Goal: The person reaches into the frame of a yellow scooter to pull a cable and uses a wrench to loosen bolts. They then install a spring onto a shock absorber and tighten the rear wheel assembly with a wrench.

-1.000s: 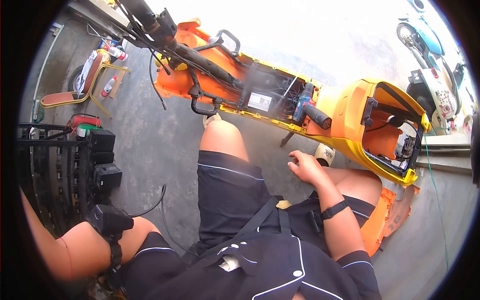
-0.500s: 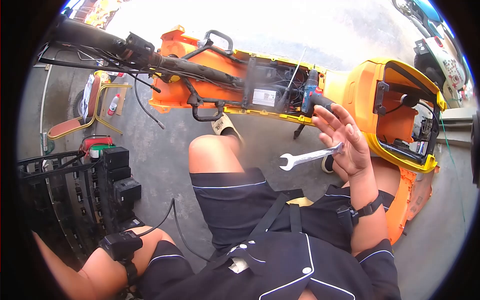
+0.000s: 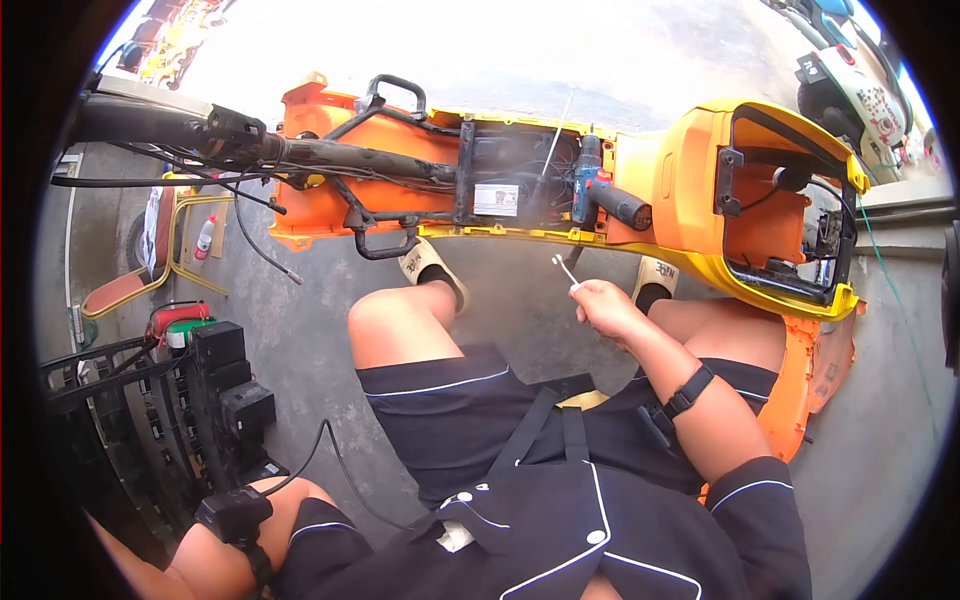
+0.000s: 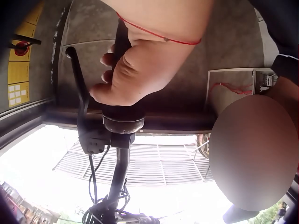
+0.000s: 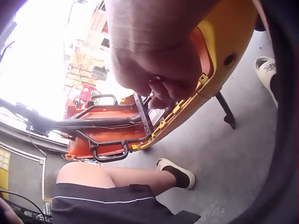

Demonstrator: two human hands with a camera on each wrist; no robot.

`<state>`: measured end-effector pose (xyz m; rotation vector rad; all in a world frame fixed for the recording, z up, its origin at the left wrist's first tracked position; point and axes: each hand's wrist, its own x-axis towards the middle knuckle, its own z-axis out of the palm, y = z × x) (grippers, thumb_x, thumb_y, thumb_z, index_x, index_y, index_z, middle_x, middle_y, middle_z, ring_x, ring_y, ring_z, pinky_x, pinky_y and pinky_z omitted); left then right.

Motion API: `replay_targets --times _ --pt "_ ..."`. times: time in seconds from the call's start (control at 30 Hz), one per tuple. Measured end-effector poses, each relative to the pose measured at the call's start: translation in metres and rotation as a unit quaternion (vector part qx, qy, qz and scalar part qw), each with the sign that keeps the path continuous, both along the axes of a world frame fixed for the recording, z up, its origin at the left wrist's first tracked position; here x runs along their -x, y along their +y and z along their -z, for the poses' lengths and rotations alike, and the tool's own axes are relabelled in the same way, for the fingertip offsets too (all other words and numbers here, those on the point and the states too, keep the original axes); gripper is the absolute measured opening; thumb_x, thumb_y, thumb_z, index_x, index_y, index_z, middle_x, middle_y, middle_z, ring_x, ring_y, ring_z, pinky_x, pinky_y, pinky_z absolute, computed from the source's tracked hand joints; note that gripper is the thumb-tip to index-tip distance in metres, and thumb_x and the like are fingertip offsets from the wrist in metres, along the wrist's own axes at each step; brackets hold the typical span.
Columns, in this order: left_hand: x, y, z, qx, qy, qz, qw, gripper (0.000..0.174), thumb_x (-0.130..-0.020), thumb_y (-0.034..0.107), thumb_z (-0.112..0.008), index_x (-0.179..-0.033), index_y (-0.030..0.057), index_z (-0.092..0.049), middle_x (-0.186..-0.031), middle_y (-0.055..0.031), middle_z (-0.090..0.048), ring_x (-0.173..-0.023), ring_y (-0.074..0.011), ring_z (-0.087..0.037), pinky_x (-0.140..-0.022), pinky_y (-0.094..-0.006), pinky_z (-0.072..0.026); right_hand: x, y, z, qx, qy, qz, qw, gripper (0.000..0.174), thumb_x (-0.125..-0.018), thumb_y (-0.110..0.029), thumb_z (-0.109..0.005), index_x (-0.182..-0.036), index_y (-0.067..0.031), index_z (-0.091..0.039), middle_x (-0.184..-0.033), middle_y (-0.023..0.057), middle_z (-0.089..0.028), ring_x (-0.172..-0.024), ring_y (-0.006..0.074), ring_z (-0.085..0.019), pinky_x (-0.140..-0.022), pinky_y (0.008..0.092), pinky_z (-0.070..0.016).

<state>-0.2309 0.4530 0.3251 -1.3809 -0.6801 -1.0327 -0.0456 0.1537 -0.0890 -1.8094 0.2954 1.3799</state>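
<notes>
My right hand [image 3: 607,309] grips a metal wrench [image 3: 567,273] above my lap. A forked end sticks out past the thumb towards the scooter, and the rest is hidden in the fist. In the right wrist view the right hand [image 5: 159,70] has curled fingers, and it hides most of the wrench. The left wrist view has my left hand [image 4: 135,77] wrapped around a black handlebar grip, beside a brake lever [image 4: 79,84]. Orange and yellow scooter bodywork [image 3: 690,190] stretches across in front of me, with a cordless drill [image 3: 610,195] lying on it.
A screwdriver [image 3: 557,130] leans in the scooter's open middle bay. A black rack [image 3: 120,400] stands at the left, near a folding chair [image 3: 125,290] and a bottle [image 3: 205,238]. Loose orange panels [image 3: 797,385] lie right of my leg. Another scooter [image 3: 855,90] is parked at far right.
The right hand turned palm up, showing the wrench lying across it, then turned over and closed around it with one end outward. The head view has shifted as well.
</notes>
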Motion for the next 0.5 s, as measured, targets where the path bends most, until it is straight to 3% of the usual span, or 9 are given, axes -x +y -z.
replay_targets --times 0.1,0.27,0.33,0.5 --pt "-0.001 0.003 0.000 -0.001 -0.003 0.001 1.000 0.031 -0.077 0.034 -0.080 -0.081 0.0059 -0.068 -0.074 -0.0174 -0.066 -0.069 -0.0429 -0.064 -0.062 -0.0521 -0.0456 -0.006 0.001 -0.002 -0.061 -0.129 0.006 0.990 0.036 -0.106 -0.031 -0.048 -0.123 -0.0035 -0.063 -0.078 -0.0009 -0.064 -0.076 0.0088 -0.054 -0.070 0.0266 -0.0436" --pt "0.000 0.020 -0.012 0.007 0.008 0.021 1.000 0.029 -0.078 0.034 -0.079 -0.083 0.0068 -0.068 -0.075 -0.0174 -0.067 -0.069 -0.0432 -0.064 -0.062 -0.0525 -0.0460 -0.002 0.003 0.008 -0.093 -0.167 -0.022 0.981 0.033 -0.105 -0.028 -0.050 -0.123 -0.0029 -0.062 -0.082 0.0009 -0.067 -0.078 0.0098 -0.056 -0.072 0.0279 -0.0451" --pt "0.000 0.032 -0.023 0.047 0.029 0.016 0.998 0.028 -0.078 0.032 -0.080 -0.083 0.0069 -0.068 -0.075 -0.0173 -0.068 -0.070 -0.0430 -0.065 -0.063 -0.0525 -0.0466 0.005 0.002 0.013 -0.076 -0.188 -0.046 0.978 0.031 -0.104 -0.029 -0.051 -0.113 -0.0025 -0.063 -0.082 0.0072 -0.069 -0.080 0.0190 -0.066 -0.075 0.0356 -0.0505" --pt "-0.007 0.061 -0.035 0.112 0.003 0.062 0.992 0.027 -0.078 0.031 -0.082 -0.085 0.0076 -0.070 -0.080 -0.0159 -0.071 -0.073 -0.0411 -0.067 -0.064 -0.0510 -0.0483 0.014 0.001 0.001 -0.082 -0.211 -0.112 0.968 0.029 -0.102 -0.026 -0.053 -0.115 -0.0019 -0.063 -0.086 0.0101 -0.070 -0.085 0.0229 -0.069 -0.079 0.0383 -0.0517"
